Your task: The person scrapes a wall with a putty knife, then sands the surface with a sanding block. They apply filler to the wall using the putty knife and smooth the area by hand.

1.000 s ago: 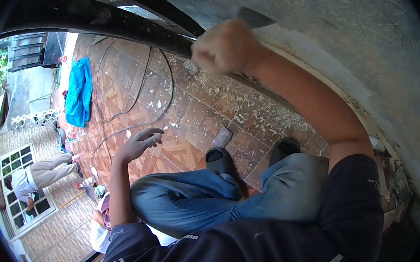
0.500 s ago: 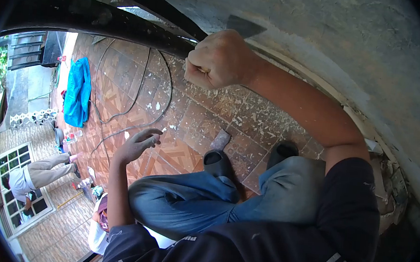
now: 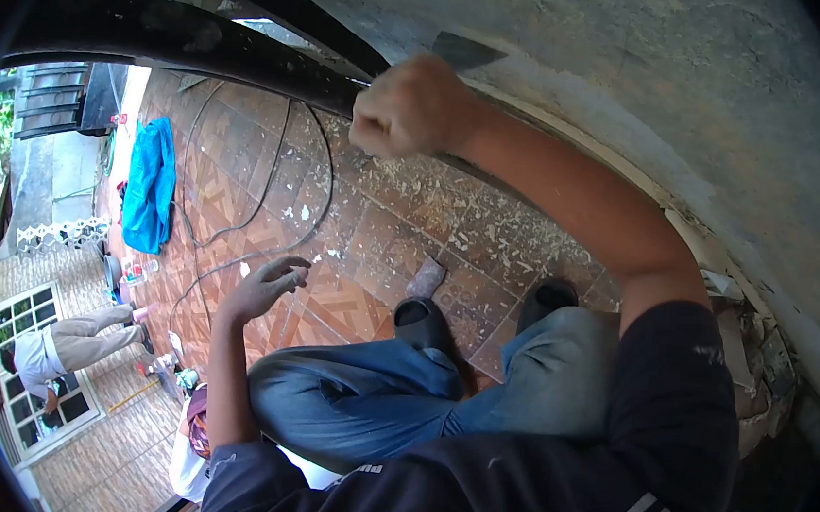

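My right hand (image 3: 411, 110) is closed in a fist around a scraper, its handle hidden by the fingers. The scraper's dark, wide blade (image 3: 469, 53) shows beyond the knuckles, against the grey, patchy wall (image 3: 658, 92). A black bar (image 3: 195, 37) runs just to the left of this fist. Lower down, my left hand (image 3: 271, 288) hangs over the tiled floor with its fingers loosely bent and apart, holding nothing.
Pale flakes litter the brown tiled floor (image 3: 375, 214). A small greyish block (image 3: 428, 277) lies by my sandals (image 3: 424, 324). A dark cable (image 3: 329, 181) loops across the tiles near a blue cloth (image 3: 150, 185). Another person (image 3: 70, 348) stands by a window at left.
My right hand and the scraper have shifted slightly to the left along the wall, and the fist is a little blurred. My left hand keeps the same pose.
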Demonstrator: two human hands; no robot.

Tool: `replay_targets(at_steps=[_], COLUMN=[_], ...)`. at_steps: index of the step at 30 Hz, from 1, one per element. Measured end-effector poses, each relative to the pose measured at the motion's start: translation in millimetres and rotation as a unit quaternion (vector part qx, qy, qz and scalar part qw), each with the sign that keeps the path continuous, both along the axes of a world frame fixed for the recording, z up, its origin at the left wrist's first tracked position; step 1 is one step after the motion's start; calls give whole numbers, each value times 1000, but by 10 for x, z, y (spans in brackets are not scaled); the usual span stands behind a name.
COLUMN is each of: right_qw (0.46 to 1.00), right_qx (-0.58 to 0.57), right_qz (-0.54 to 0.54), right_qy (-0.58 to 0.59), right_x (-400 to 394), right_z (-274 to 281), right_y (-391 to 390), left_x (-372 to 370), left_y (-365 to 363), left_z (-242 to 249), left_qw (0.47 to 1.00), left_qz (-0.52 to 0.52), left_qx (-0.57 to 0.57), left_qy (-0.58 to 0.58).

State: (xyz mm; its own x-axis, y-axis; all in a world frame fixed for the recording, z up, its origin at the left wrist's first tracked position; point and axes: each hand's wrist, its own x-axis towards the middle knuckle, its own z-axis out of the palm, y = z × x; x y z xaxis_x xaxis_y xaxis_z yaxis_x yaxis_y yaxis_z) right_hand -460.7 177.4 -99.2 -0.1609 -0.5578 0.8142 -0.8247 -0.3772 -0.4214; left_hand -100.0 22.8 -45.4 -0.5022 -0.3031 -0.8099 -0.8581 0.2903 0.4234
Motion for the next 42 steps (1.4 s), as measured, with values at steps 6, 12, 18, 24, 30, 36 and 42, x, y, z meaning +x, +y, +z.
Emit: replay_targets(at_steps=[6,12,18,24,30,36,42], right_qw=[994,999,999,999,998,999,998], right_qx=[83,47,18,35,56,48,53], right_qz=[-55,6,35,2,7,-9,-29], right_qy=[-46,11,-11,6,9,5,0], right_x=[-180,0,44,-20,30,-113,-117], right_z=[-171,-35,90,115,170,118,63], right_y=[7,62,132,125,43,37,72], left_x=[21,-53,-59,-68,-52,11,-11], left_y=[-30,-31,26,-24,10,-59,4], left_z=[13,40,51,17,13,19,85], left_qw=[999,999,999,999,1000,1000,1000], left_qz=[2,12,-14,-8,-7,-13,-2], left_qx=[16,28,40,2,19,16,14], left_qy=[-30,-33,11,-34,-1,-9,4])
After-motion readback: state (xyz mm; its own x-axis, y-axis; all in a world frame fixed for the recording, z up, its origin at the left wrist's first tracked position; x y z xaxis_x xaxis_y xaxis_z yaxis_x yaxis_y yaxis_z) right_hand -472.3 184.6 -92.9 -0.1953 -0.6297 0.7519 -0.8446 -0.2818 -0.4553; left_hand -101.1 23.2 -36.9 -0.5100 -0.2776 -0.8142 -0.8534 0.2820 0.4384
